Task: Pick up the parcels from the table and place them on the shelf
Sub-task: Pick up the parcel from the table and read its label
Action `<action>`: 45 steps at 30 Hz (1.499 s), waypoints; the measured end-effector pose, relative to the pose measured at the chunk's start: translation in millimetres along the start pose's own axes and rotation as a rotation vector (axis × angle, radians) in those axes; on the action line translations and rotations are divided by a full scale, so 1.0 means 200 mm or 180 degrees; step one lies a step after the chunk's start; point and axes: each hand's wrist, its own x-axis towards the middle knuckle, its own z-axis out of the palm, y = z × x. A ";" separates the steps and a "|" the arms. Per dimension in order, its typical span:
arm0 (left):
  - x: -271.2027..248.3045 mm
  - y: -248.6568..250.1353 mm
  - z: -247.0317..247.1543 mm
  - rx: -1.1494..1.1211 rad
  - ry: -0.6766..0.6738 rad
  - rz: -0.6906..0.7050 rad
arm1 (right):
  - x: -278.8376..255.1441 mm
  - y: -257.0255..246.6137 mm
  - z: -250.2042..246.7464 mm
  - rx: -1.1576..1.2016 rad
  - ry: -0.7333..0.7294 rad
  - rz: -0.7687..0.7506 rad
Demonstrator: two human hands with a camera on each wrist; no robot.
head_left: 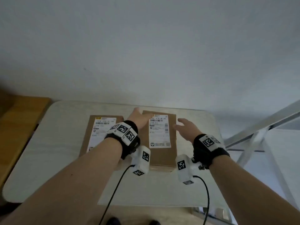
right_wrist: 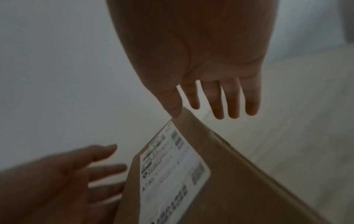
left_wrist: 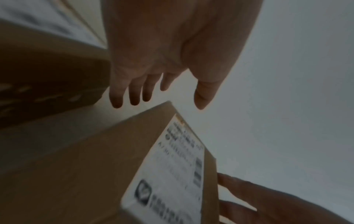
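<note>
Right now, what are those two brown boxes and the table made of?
The right parcel and left parcel look like plain matte brown cardboard, with folded edges and no shine. Each carries a white printed paper label. The table has a pale, faintly streaked matte top, maybe laminate or painted wood; I cannot tell which.

Both forearms were bare, no sleeves. Each wrist had a chunky black strap with white blocks covered in black-and-white square tag markers. A white boxy camera unit hung under each wrist, also tagged, with a thin black cable trailing back toward the body.
</note>
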 end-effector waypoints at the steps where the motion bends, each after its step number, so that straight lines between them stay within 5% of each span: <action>1: 0.00 -0.02 0.01 -0.0117 -0.0019 -0.0102 | 0.01 0.03 0.03 0.0345 -0.0053 0.0146; 6: 0.03 -0.15 0.06 -0.0366 -0.0377 -0.0446 | 0.00 0.14 0.12 0.1677 -0.0470 0.0694; 11: -0.05 -0.17 0.06 -0.0930 -0.0511 -0.0352 | -0.07 0.15 0.15 0.2217 -0.0385 0.0585; 23: -0.55 0.04 -0.22 -0.2249 -0.0096 0.0515 | -0.50 -0.14 -0.03 0.3005 0.0303 -0.0743; 36: -1.04 0.17 -0.54 -0.2458 0.0247 0.1776 | -1.02 -0.45 -0.18 0.3235 0.0252 -0.1862; 45: -1.19 0.15 -0.63 -0.2552 0.0387 0.2150 | -1.13 -0.51 -0.15 0.3264 0.0112 -0.2159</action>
